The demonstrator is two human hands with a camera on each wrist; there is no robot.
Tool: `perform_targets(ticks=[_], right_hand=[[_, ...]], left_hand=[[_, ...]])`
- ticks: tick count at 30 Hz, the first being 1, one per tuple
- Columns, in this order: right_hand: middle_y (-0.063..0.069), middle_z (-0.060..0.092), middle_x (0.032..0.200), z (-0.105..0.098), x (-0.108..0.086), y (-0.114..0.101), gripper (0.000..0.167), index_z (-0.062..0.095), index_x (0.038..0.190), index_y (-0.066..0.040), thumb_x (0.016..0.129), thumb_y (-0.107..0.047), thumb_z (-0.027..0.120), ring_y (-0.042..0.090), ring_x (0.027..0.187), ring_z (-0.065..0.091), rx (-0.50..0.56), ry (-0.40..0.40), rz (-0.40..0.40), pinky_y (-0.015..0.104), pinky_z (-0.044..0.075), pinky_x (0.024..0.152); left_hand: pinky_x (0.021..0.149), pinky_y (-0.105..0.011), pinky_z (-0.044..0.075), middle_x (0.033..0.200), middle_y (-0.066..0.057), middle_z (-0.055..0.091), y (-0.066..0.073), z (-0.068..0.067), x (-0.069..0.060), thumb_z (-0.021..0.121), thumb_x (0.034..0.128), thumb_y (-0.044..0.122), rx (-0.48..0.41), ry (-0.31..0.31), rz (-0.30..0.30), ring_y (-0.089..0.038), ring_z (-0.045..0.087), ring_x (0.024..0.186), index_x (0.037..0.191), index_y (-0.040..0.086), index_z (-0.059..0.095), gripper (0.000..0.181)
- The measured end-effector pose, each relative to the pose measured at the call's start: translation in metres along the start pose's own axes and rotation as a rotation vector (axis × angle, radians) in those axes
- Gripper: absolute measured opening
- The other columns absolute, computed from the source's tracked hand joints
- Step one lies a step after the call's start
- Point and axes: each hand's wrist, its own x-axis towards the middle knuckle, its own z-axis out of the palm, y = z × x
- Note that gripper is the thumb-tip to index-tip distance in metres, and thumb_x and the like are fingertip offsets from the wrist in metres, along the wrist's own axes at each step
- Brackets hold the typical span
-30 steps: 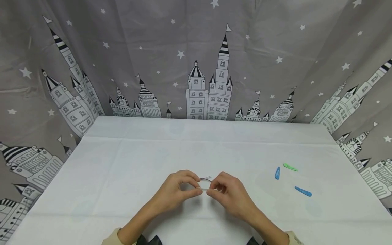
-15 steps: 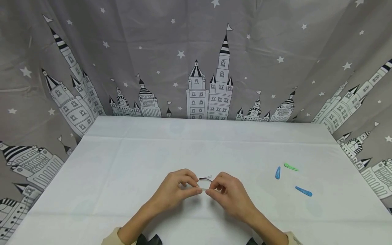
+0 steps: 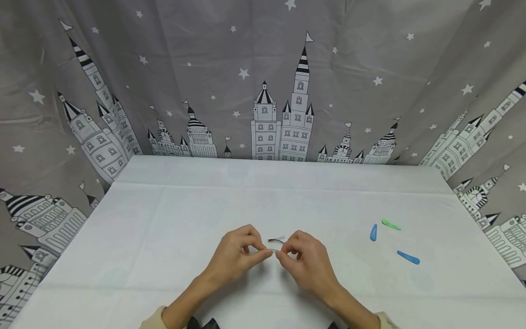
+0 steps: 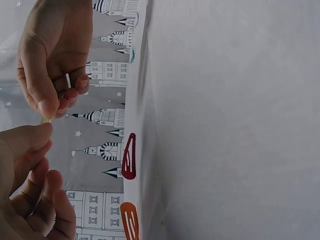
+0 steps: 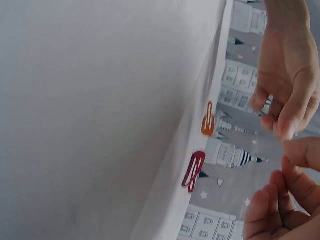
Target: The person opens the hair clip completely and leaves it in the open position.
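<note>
1. On my feed the left hand is pinching one end of a small pale strip, thumb and finger together on it.
2. The right hand is pinching the other end the same way. Both grips are clamped on the strip, fingertips sitting close, only a short bit showing between.
3. The strip is running roughly crosswise in front of the person, over the near-middle of the white table. In the right wrist view I'm getting it mostly hidden by fingers.
4. A thin dark strand with pale wispy ends is showing just beyond the strip, reaching to the right fingers. I can't tell whether it's joined to the strip.
5. Well right of the hands, three hair clips are lying apart: a green clip farthest out, a farther blue clip near it, and a nearer blue clip closer to the person.
6. Wrist views are also giving me a dark red clip and an orange clip, along the border of a pale surface.
7. A grey backdrop printed with castles and stars is hanging behind.
</note>
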Motion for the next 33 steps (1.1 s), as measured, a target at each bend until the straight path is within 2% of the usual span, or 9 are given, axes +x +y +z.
perform_targets(ticks=[4,9,20,27,33], right_hand=[[-0.014,0.055,0.076,0.0,0.0,-0.001,0.022,0.066,0.069,-0.016,0.077,0.001,0.077,0.018,0.071,0.058,0.006,-0.032,0.024,0.025,0.05,0.058],[-0.014,0.056,0.078,-0.003,-0.001,0.0,0.02,0.067,0.074,-0.016,0.079,-0.001,0.079,0.018,0.074,0.058,0.025,-0.073,0.059,0.027,0.051,0.06],[-0.004,0.061,0.084,-0.005,-0.003,0.003,0.016,0.069,0.084,-0.016,0.078,-0.01,0.083,0.018,0.076,0.056,0.052,-0.127,0.039,0.029,0.052,0.063],[-0.008,0.058,0.094,-0.006,-0.002,0.001,0.016,0.07,0.092,-0.013,0.079,-0.011,0.08,0.02,0.086,0.057,0.062,-0.183,0.037,0.028,0.053,0.068],[-0.009,0.056,0.095,-0.01,-0.002,0.002,0.015,0.07,0.092,-0.014,0.081,-0.009,0.08,0.02,0.086,0.057,0.077,-0.179,0.02,0.028,0.053,0.069]], left_hand=[[0.063,-0.027,0.051,0.082,0.015,0.059,0.0,0.0,0.0,0.082,0.0817,0.017,0.006,-0.01,-0.019,-0.016,0.061,0.075,0.072,0.02,0.073,0.014],[0.068,-0.028,0.052,0.086,0.016,0.061,0.0,-0.001,0.0,0.081,0.0835,0.019,-0.005,-0.064,-0.063,-0.007,0.06,0.083,0.074,0.023,0.074,0.012],[0.072,-0.03,0.053,0.091,0.015,0.063,-0.002,-0.009,0.001,0.079,0.0854,0.024,-0.009,-0.126,-0.079,-0.009,0.06,0.088,0.079,0.023,0.075,0.007],[0.073,-0.032,0.053,0.092,0.013,0.065,-0.003,-0.017,0.001,0.079,0.0854,0.024,-0.047,-0.131,-0.113,-0.011,0.06,0.089,0.082,0.022,0.077,0.005],[0.075,-0.032,0.053,0.093,0.014,0.065,-0.001,-0.018,0.002,0.079,0.0853,0.024,-0.035,-0.145,-0.115,-0.01,0.06,0.09,0.084,0.02,0.077,0.004]])
